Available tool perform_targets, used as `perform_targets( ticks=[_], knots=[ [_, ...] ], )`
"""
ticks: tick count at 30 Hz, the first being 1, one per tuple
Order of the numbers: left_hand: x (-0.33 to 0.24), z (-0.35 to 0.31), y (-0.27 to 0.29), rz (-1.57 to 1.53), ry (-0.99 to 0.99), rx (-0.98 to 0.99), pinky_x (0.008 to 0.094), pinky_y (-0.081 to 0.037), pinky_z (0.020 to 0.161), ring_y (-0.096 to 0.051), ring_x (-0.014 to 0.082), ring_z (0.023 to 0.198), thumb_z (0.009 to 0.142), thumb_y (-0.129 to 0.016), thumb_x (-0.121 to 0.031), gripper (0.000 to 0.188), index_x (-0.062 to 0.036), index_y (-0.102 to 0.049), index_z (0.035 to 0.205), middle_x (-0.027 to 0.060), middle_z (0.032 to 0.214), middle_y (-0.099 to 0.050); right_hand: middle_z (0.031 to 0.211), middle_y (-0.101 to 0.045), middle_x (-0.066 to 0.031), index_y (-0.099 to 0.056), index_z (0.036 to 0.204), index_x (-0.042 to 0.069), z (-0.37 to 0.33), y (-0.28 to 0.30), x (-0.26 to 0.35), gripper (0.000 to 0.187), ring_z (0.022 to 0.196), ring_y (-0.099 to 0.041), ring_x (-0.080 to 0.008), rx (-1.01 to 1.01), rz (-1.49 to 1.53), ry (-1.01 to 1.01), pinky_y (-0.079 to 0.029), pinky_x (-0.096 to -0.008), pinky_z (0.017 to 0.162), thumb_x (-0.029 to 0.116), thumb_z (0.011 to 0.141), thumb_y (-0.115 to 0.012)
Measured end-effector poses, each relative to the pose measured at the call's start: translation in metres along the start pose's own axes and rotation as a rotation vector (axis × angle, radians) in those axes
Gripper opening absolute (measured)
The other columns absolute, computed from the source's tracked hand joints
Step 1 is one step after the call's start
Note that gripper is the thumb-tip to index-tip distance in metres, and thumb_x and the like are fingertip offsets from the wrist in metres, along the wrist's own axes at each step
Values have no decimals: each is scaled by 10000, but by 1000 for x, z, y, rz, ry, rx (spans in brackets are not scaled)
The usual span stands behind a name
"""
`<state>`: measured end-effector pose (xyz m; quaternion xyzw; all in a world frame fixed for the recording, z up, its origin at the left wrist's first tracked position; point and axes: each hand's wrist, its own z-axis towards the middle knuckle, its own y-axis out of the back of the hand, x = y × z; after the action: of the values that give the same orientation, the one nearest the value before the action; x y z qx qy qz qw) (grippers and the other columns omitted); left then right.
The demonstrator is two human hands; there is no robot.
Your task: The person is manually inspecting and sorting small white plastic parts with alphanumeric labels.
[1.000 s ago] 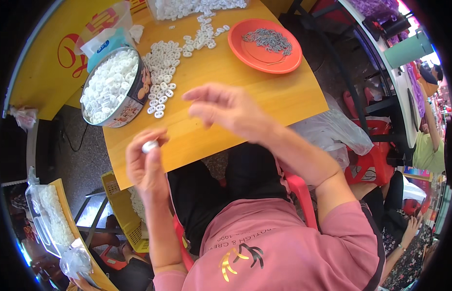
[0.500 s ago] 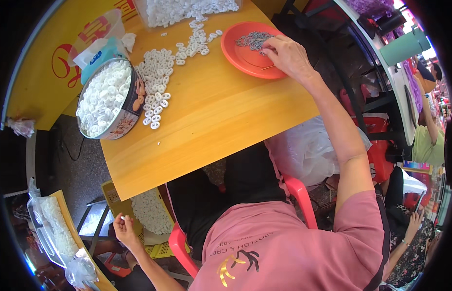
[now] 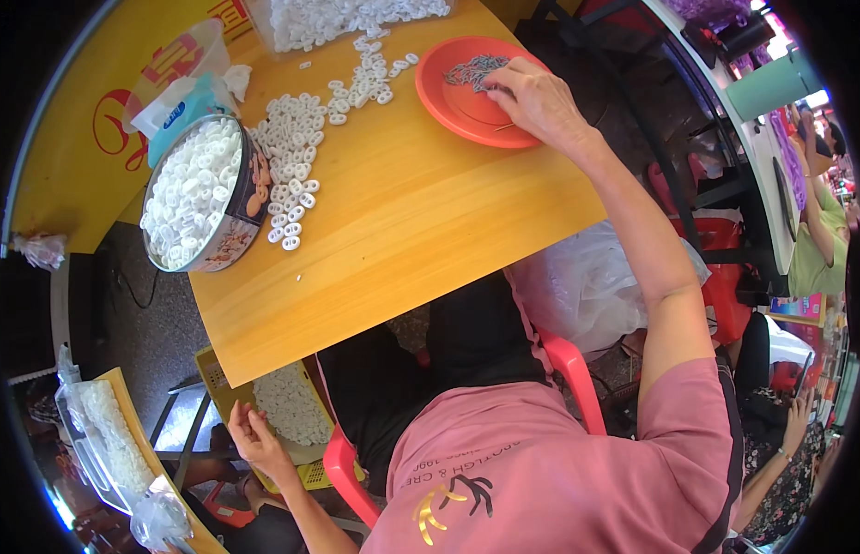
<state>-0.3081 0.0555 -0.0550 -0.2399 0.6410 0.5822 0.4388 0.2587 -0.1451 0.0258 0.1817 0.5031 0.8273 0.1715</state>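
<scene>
Across the tabletop (image 3: 402,212) at one o'clock, the right hand (image 3: 538,103), its grip unclear, seems to be picking from grey pieces (image 3: 471,72) on a red plate (image 3: 441,113), next needing a fine pinch, with the slack, seemingly empty left hand (image 3: 256,443) at eight and white ovals (image 3: 296,120) at eleven.

The straight-edged yellow-orange wooden table (image 3: 402,203) is streaked with fine grain. On the table's far right, a round red-orange plastic plate (image 3: 448,115) bears small slender grey pieces (image 3: 469,72). On the table's left: small oval white plastic pieces (image 3: 294,129) and a round dark-walled tin (image 3: 234,229) printed in tan and pink. At the table's near side, a pink fabric shirt (image 3: 559,462) carries a gold-and-black motif (image 3: 430,524).
</scene>
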Motion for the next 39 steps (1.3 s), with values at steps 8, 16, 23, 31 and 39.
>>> perform_targets(
  ticks=[8, 16, 23, 31, 39],
  knots=[
    [-99, -4, -61, 34, -701, 193, 311, -566, 657, -645, 239, 772, 880, -558, 145, 259, 33, -611, 1107, 173, 977, -643, 952, -631, -96, -680, 918, 79, 2, 9, 4, 108, 885, -647, -293, 121, 122, -16, -522, -403, 818, 173, 868, -667],
    [-164, 15, -136, -132, -850, 329, 300, -547, 637, -660, 223, 713, 840, -603, 158, 289, 12, -627, 1089, 167, 911, -657, 960, -641, -93, -689, 970, 55, 1, 14, 4, 150, 860, -653, -271, 102, 174, 48, -520, -366, 782, 167, 872, -674],
    [-202, 25, -179, -309, -820, 410, 283, -528, 642, -648, 201, 717, 852, -601, 151, 280, 11, -635, 1092, 150, 919, -662, 944, -642, -85, -698, 972, 58, 8, -2, 17, 141, 892, -641, -287, 178, 148, 198, -509, -374, 789, 154, 876, -661],
    [-215, 44, -191, -284, -715, 571, 282, -506, 653, -632, 206, 716, 868, -606, 105, 211, 15, -638, 1057, 125, 876, -646, 909, -634, -114, -668, 891, 31, 15, -2, 19, 102, 880, -640, -311, 178, 139, 289, -508, -411, 762, 119, 866, -624],
    [-235, 92, -215, -172, -757, 506, 314, -490, 621, -621, 245, 710, 885, -622, 26, 133, 10, -645, 1015, 137, 850, -638, 905, -620, -151, -611, 878, 6, 26, -2, 19, 73, 868, -632, -342, 290, 91, 305, -505, -430, 764, 50, 847, -562]
  ],
)
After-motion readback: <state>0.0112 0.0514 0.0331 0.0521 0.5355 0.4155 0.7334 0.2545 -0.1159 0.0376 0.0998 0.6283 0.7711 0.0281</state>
